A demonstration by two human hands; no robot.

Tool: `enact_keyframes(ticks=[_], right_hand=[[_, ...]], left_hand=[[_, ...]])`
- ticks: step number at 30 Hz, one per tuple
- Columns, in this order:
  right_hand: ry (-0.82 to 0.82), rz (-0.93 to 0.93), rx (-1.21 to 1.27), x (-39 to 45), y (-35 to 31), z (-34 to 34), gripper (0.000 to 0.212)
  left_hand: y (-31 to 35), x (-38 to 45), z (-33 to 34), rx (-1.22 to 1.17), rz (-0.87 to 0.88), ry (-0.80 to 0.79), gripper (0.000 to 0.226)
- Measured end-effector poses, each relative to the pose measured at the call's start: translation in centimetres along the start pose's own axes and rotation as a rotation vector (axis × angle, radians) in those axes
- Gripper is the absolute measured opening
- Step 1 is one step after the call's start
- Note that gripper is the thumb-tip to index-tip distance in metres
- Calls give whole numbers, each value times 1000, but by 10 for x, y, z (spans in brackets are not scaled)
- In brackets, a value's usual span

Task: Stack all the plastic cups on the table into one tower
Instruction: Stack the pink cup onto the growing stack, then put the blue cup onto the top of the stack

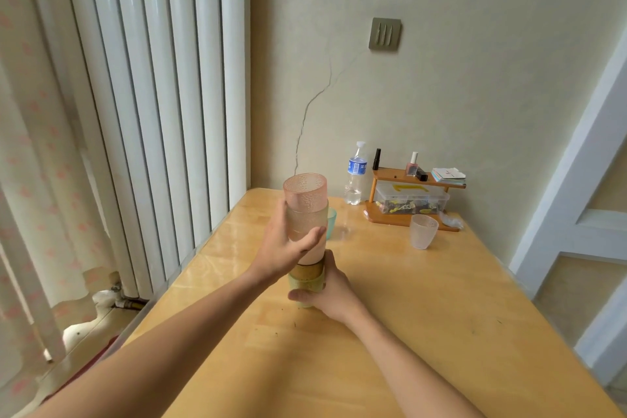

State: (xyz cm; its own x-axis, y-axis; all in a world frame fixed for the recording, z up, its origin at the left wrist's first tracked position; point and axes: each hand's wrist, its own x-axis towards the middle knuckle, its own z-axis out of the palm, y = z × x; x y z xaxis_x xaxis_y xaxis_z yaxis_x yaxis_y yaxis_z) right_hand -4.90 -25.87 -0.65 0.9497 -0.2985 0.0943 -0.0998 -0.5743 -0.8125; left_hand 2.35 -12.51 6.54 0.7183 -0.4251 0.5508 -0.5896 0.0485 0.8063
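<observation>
A tower of nested plastic cups stands on the wooden table, pink cup on top, yellowish and green ones below. My left hand wraps around the upper cups. My right hand grips the green bottom cup near the table surface. A teal cup stands just behind the tower, mostly hidden by it. A clear frosted cup stands alone at the back right.
A water bottle and a small wooden shelf with a plastic box, nail polish and cards stand against the back wall. A radiator and a curtain run along the table's left side.
</observation>
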Motion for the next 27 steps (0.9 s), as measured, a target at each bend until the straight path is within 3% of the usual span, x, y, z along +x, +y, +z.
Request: enact_keyframes(ticks=[7,11,15,20,27], right_hand=[[-163,-57,-137,15,38,-40,108],[-81,-39,-210,34,57,-74,88],[118,4,-299,82,63,-82,64],[182,107,-194,138,42,-63,89],[207,137,39,158,6,-33,98]], left_hand=[[-9,10,21,49,100,100,52],[-14,19,25,20,123,101,48],[-19,26,24,-57,118,113,52],[-22,34,21,-77,106,138,51],[-26,36,24,-106,90,128,51]])
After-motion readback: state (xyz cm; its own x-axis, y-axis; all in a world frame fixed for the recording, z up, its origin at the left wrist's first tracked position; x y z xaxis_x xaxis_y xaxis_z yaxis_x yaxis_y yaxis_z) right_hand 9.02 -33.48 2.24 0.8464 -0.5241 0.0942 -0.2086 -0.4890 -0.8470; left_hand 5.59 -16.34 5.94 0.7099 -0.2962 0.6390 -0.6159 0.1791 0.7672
